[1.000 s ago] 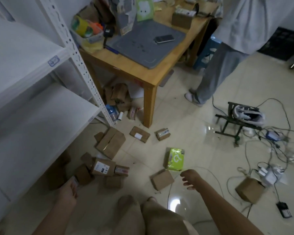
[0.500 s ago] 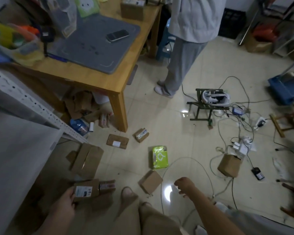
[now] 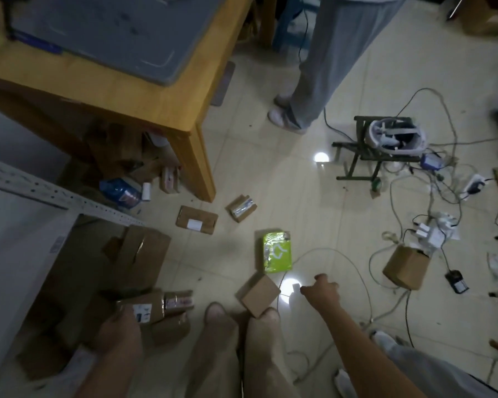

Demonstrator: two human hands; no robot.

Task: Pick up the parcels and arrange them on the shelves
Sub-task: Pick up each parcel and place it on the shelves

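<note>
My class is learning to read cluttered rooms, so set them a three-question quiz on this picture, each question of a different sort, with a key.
1. True or false: the green packet lies on the table.
2. Which is nearest the right hand? A) plain box B) bottle C) stool
3. Fill in: the left hand grips a parcel with a white ____.
Key: 1 false, it lies on the floor; 2 A; 3 label.

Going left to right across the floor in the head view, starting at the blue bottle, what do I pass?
Blue bottle, flat labelled parcel, small taped parcel, green packet, brown box among the cables, small black device.
</note>
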